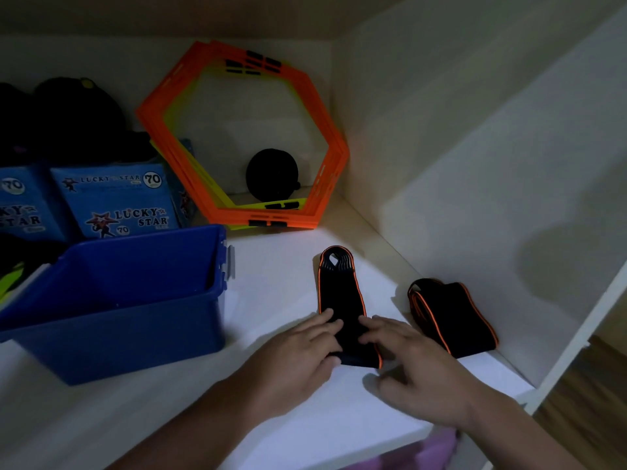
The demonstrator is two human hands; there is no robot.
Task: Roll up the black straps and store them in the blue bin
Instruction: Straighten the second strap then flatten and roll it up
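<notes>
We press both hands on the near end of a black strap (340,293) with orange edging, which lies flat and lengthwise on the white shelf (281,262), its looped end pointing away from us. Our left hand (305,347) rests on its left side and our right hand (420,364) on its right; the fingers (327,317) of both lie fairly straight and slightly spread on the fabric, gripping nothing. A second black strap (453,320), loosely folded, sits just to the right, near the side wall. The blue bin (135,337) stands open to the left. Behind it stand blue packets (115,205) printed "LUCKY STAR" and "70". Orange hexagonal rings (152,120) lean against the back wall.
</notes>
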